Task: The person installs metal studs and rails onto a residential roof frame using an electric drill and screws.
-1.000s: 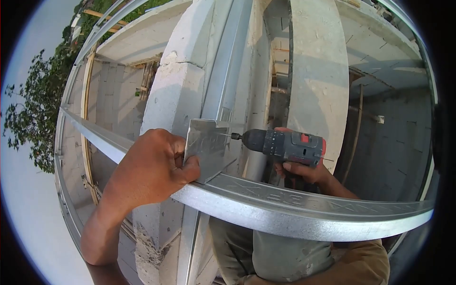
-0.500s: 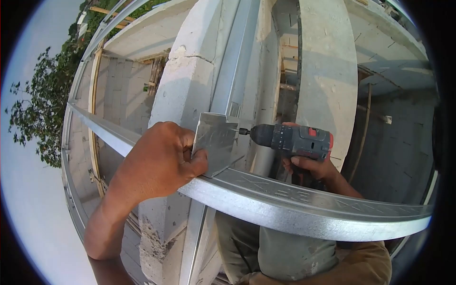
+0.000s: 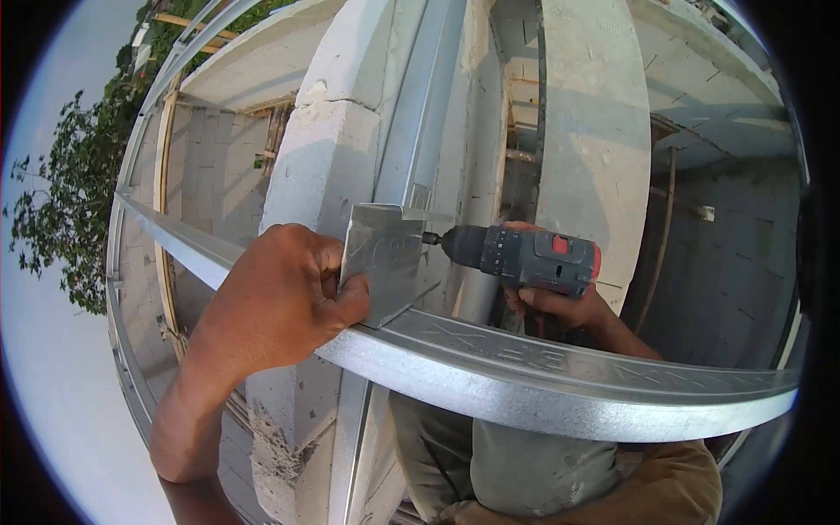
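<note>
My left hand [image 3: 289,293] pinches the edge of a bent sheet-metal bracket [image 3: 385,262], which stands upright on a galvanized steel channel [image 3: 525,385]. In my right hand [image 3: 560,304] is a cordless drill [image 3: 521,255], dark grey with red parts, lying sideways below the lens with its nose to the left. Its chuck tip [image 3: 430,238] meets or nearly meets the bracket's right face; whether a screw sits there is too small to tell. Behind the bracket, another steel profile [image 3: 422,105] runs away along the wall top.
A pale block wall [image 3: 319,166] lies under the profiles, with a wide concrete beam [image 3: 595,131] to the right. Deep drops to rooms below open on both sides. My legs [image 3: 542,464] are under the channel. More metal framing [image 3: 131,149] and a tree [image 3: 66,206] show at left.
The whole view has shifted, so my hands, the bracket and the drill appear slightly further left. The drill keeps its place against the bracket, and both grips are unchanged.
</note>
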A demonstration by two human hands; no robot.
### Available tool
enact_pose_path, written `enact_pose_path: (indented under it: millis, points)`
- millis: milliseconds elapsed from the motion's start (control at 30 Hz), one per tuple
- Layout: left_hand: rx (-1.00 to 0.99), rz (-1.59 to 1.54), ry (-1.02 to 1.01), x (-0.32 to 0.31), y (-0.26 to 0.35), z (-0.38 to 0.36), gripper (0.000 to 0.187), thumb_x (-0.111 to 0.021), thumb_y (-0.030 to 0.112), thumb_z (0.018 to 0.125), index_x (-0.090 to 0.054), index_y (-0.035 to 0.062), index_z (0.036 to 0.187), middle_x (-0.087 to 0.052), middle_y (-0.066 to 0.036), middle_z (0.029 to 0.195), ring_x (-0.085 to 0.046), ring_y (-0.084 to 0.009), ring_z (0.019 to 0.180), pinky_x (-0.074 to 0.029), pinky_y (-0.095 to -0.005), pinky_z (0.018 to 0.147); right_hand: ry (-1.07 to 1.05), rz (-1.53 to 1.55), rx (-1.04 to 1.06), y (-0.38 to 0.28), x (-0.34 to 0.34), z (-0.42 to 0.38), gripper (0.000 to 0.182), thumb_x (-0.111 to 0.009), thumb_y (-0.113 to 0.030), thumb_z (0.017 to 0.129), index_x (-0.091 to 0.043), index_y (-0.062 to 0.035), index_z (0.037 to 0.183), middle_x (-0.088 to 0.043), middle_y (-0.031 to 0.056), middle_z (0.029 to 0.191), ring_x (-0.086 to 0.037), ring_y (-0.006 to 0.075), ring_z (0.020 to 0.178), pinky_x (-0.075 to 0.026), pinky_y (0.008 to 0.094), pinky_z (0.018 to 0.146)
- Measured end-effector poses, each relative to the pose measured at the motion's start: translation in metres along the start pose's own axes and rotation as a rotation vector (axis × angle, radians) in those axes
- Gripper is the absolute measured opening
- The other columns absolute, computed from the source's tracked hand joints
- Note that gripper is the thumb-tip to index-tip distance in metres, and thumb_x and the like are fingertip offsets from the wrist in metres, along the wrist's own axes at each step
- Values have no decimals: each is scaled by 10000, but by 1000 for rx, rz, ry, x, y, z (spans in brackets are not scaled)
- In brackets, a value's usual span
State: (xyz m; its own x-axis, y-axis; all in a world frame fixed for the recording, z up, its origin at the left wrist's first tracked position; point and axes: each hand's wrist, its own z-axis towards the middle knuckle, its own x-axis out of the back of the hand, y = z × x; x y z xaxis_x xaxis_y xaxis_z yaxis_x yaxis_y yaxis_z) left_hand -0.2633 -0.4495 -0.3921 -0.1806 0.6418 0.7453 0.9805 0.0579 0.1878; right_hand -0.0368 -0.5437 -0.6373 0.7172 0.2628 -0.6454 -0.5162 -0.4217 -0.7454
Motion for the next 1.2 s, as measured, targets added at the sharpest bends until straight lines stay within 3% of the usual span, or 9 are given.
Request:
enact_pose_path:
  millis: [233,300,600,667,733,800,900,1133,1200]
  points:
    - [-19,-9,-5,0,-2,0,286,-735,111,759,-568,-19,566,-501,-62,455,-442,-106,416,-327,-298,431,3,-14,-11,3,-2,9,767,-639,-41,772,-317,-22,1467,-636,98,859,-623,162,729,-510,303,646]
    - [-41,29,1,1,-1,1,277,-731,109,764,-578,-20,573,-510,-57,459,-441,-101,417,-329,-292,432,-95,-328,188,0,4,12,754,-651,5,769,-373,-47,1469,-649,50,904,-626,128,811,-521,302,760]
    - [80,22,-23,0,5,0,255,-761,140,791,-636,-16,633,-509,20,478,-387,-59,432,-301,-263,439,-71,-133,253,16,2,-7,737,-710,18,767,-414,-47,1438,-676,57,984,-653,126,891,-519,293,832]
    - [34,39,-11,10,5,-5,289,-805,233,812,-677,-8,720,-481,60,513,-358,-34,475,-270,-238,455,-57,-105,261,2,3,-23,740,-721,14,765,-414,-43,1436,-674,58,988,-657,131,896,-521,292,827]
    - [-36,-417,181,22,-19,-10,344,-776,328,850,-675,8,927,-447,73,619,-368,-46,565,-257,-206,502,101,27,240,1,12,-45,746,-722,7,765,-408,-44,1439,-670,77,1000,-658,153,887,-522,285,780]
    - [-9,-1135,92,53,-36,-16,387,-697,301,919,-644,-43,1089,-493,23,721,-459,-91,660,-389,-195,589,234,122,264,-5,23,-57,747,-716,-6,769,-399,-46,1445,-665,96,1005,-656,172,874,-520,280,729]
    - [-39,-1398,18,60,-27,-6,353,-580,197,972,-550,-94,1170,-493,-50,841,-485,-148,739,-452,-223,628,373,25,448,-15,39,-59,636,-647,-85,837,-416,-36,1428,-665,130,974,-655,177,858,-538,282,663]
    - [-310,-1418,-401,54,61,39,312,-427,-48,937,-462,-162,1225,-526,-232,1097,-571,-283,1024,-597,-300,844,381,105,700,-38,51,-46,417,-633,-163,835,-577,53,1187,-670,184,975,-669,223,835,-565,300,608]
    - [-368,-1227,-269,38,94,37,314,-445,-44,948,-468,-161,1238,-554,-253,1138,-595,-300,1063,-591,-297,888,349,82,685,-42,48,-50,474,-612,-220,856,-536,57,1233,-645,204,1025,-653,237,895,-561,306,626]
